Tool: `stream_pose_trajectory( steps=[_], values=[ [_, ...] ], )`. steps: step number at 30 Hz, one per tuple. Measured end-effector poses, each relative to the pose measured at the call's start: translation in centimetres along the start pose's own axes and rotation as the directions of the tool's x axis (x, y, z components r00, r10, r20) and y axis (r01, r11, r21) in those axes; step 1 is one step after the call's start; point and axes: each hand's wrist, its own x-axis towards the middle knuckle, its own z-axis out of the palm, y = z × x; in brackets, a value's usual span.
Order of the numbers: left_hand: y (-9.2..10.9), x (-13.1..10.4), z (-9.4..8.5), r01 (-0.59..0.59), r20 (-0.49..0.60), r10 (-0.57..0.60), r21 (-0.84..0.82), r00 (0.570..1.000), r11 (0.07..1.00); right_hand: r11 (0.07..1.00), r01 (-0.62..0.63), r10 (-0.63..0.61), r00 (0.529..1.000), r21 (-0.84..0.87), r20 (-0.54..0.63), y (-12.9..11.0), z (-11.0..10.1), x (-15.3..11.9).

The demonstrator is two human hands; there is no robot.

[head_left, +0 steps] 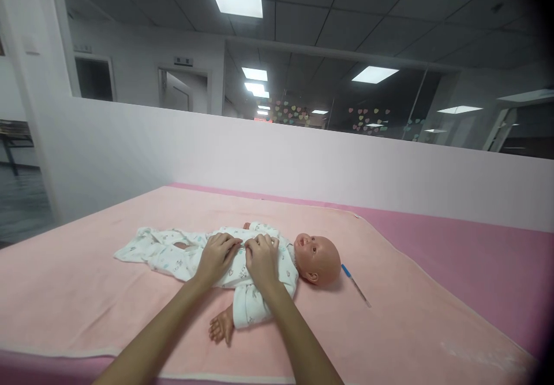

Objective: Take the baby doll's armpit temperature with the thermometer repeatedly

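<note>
A baby doll [319, 259] lies on its back on a pink cloth, its head to the right. It wears a white printed outfit [173, 261] with long sleeves and legs. My left hand [219, 253] rests on the doll's belly, fingers bent and pinched on the front of the outfit. Beside it, my right hand [262, 253] is on the chest, its curled fingertips also closed on the fabric. The fingertips of both hands are close together. One doll hand [222, 326] sticks out of the near sleeve.
A blue-capped thin stick [355, 284] lies right of the doll's head. The pink cloth [389, 339] covers a padded surface [476, 252]. Behind it stands a low white wall [303, 160] with glass above.
</note>
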Motion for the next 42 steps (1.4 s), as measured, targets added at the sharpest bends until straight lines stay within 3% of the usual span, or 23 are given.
stream_pose_trajectory(
  steps=[8,25,34,42],
  values=[
    [-0.11,0.06,-0.10,-0.055,-0.075,0.058,0.036,0.996,0.998,0.995,0.025,-0.022,0.999,-0.093,0.034,0.03,-0.22,-0.09],
    [-0.05,0.03,-0.05,-0.047,-0.041,0.047,-0.004,0.998,0.999,0.986,-0.029,0.042,0.996,-0.165,0.077,-0.26,-0.64,0.13],
    [0.02,0.03,-0.03,-0.035,-0.016,0.035,-0.007,0.999,0.999,0.992,-0.086,0.092,0.994,-0.090,0.066,0.17,-0.10,0.05],
    [0.17,0.14,-0.34,0.004,0.063,-0.001,-0.038,0.998,0.999,0.991,-0.010,0.018,0.998,-0.133,0.059,-0.27,-0.50,0.06]
  ],
)
